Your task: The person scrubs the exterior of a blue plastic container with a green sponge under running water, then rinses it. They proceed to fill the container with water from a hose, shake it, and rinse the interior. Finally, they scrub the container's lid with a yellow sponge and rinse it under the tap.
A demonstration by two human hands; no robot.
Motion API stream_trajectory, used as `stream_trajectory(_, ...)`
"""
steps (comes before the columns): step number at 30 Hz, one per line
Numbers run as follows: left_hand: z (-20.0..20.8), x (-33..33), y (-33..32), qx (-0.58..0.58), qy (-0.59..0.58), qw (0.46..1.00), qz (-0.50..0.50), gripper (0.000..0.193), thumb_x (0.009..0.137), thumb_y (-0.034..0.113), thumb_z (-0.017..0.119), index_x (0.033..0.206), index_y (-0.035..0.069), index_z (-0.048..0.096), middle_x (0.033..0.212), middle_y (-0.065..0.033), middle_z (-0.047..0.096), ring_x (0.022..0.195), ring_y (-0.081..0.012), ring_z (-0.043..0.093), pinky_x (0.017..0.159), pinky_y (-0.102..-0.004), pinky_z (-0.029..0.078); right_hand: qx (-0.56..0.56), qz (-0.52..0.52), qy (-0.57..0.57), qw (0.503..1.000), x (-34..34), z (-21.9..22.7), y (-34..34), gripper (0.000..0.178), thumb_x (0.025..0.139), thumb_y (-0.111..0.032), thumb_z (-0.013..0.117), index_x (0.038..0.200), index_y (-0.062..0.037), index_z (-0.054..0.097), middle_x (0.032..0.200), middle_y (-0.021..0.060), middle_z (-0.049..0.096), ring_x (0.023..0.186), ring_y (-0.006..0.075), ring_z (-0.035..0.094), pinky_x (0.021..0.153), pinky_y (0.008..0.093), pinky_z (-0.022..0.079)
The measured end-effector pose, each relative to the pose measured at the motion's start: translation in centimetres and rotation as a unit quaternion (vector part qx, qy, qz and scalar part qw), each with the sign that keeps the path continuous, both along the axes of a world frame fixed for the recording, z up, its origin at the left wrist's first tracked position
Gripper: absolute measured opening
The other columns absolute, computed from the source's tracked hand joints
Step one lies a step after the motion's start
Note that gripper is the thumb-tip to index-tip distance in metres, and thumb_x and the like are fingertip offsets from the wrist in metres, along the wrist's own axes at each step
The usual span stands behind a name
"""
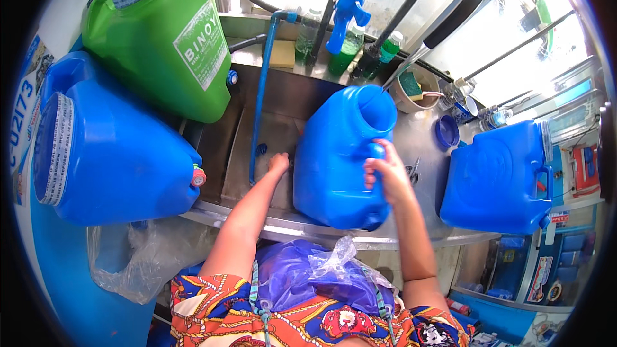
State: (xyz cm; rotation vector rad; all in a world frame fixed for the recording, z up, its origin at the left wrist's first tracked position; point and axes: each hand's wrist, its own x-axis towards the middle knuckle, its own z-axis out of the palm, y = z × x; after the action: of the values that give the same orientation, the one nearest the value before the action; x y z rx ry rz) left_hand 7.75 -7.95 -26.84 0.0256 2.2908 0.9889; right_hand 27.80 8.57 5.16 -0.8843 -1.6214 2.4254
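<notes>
- Jug [324,154], blue and uncapped, sits in front of the person at the right part of the sink [283,99]; from here I can't tell whether its base rests in the sink or on the bench [421,132].
- Its long axis runs away from the person, the open mouth [378,108] at the far end and turned a little to the right.
- The right hand [385,170] has its grip closed on the jug's handle [375,150], on the right side and just nearer than the mouth.
- The left hand [279,164] is just left of the jug, over the sink, fingers curled; I can't tell whether that grip has hold of anything.
- A small blue piece [261,148] lies in the sink near the left hand, on its far left side.
- A blue pipe [262,90] crosses the sink left of the jug, standing between the left hand and the green jug [157,45].
- Past the mouth, a black-sleeved rod [443,29] slants down towards its rim; whether its tip goes inside is unclear.
- A capped blue jug [122,148] bulks large at the left, and another blue jug [495,177] stands on the bench, well apart to the right.
- Behind, a bottle of green liquid [344,58] and a tub with a sponge [412,87] line the far edge.
</notes>
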Motion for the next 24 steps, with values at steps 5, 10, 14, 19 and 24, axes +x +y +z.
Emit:
stream_trajectory(5, 2.4, 0.3, 1.3, 0.246, -0.256, 0.927, 0.122, 0.068, 0.095, 0.056, 0.036, 0.119, -0.001, 0.062, 0.117, -0.0229, 0.065, 0.116, -0.0384, 0.058, 0.099, -0.0447, 0.043, 0.137, -0.033, -0.026, 0.990, 5.6, 6.9, 5.6, 0.058, 0.085, -0.009, 0.062, 0.137, -0.0103, 0.036, 0.065, 0.0025, 0.048, 0.044, 0.0106, 0.045, 0.039, 0.0252, 0.039)
stream_trajectory(10, 10.6, -2.9, 1.7, 0.165, -0.067, 0.978, 0.111, 0.072, 0.098, 0.060, 0.026, 0.116, 0.003, 0.066, 0.111, -0.0241, 0.066, 0.114, -0.0379, 0.059, 0.097, -0.0460, 0.043, 0.237, -0.092, -0.015, 0.967, 8.7, 2.6, 10.2, 0.059, 0.089, -0.012, 0.061, 0.141, -0.0062, 0.034, 0.066, 0.0016, 0.049, 0.045, 0.0081, 0.047, 0.037, 0.0225, 0.037)
stream_trajectory(14, 22.9, -5.7, -1.9, 0.038, 0.294, 0.953, -0.067, 0.070, 0.099, 0.056, 0.029, 0.089, 0.001, 0.071, 0.095, -0.0303, 0.065, 0.094, -0.0479, 0.061, 0.084, -0.0514, 0.049, 0.274, -0.149, 0.040, 0.949, 8.8, -5.8, 12.5, 0.045, 0.096, -0.013, 0.055, 0.138, -0.0101, 0.039, 0.071, 0.0016, 0.054, 0.045, 0.0091, 0.050, 0.036, 0.0234, 0.040)
stream_trajectory(19, 39.3, -5.7, -4.4, 0.024, 0.412, 0.905, -0.109, 0.070, 0.098, 0.056, 0.035, 0.077, -0.003, 0.066, 0.085, -0.0301, 0.063, 0.086, -0.0472, 0.060, 0.077, -0.0527, 0.045, 0.215, -0.211, 0.022, 0.953, 4.2, -14.2, 11.1, 0.043, 0.102, -0.018, 0.045, 0.142, -0.0030, 0.037, 0.136, 0.0144, 0.049, 0.119, 0.0221, 0.052, 0.098, 0.0343, 0.045)
stream_trajectory(24, 47.9, -6.1, -4.1, 0.044, 0.389, 0.903, -0.179, 0.073, 0.094, 0.062, 0.042, 0.080, -0.006, 0.066, 0.073, -0.0213, 0.063, 0.073, -0.0370, 0.060, 0.071, -0.0430, 0.047, -0.169, 0.019, -0.021, 0.985, 2.0, -14.3, 5.9, 0.044, 0.103, -0.027, 0.044, 0.139, -0.0026, 0.043, 0.130, 0.0131, 0.056, 0.112, 0.0219, 0.058, 0.093, 0.0348, 0.050)
